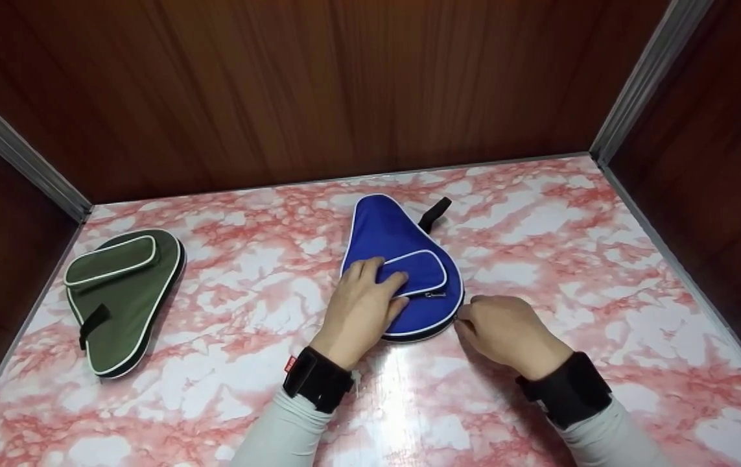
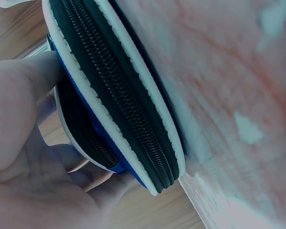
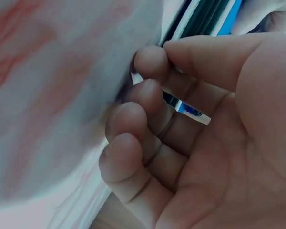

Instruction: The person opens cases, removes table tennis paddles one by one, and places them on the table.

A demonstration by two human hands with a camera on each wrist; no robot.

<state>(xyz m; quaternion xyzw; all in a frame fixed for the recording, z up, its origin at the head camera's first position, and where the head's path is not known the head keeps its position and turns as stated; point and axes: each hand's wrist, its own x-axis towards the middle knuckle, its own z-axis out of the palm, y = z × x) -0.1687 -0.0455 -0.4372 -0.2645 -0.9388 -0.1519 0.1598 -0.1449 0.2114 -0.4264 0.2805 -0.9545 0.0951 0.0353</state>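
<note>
Both my hands at the blue case [image 1: 380, 224], which lies under my left and just beside my right.
My left hand [image 1: 358, 311] rests across its front pocket [image 1: 421, 269], fingers loosely spread; my right hand [image 1: 506, 327], fingers folded, pinches at its zipped rim, the exact bit hidden by my fingertips. Beyond and between my hands juts a black strap [image 1: 434, 214]; a green case [image 1: 127, 308] lies well left of my left hand.

blue paddle-shaped case [image 1: 399, 241] | white-trimmed | lying flat | tapering away
</note>
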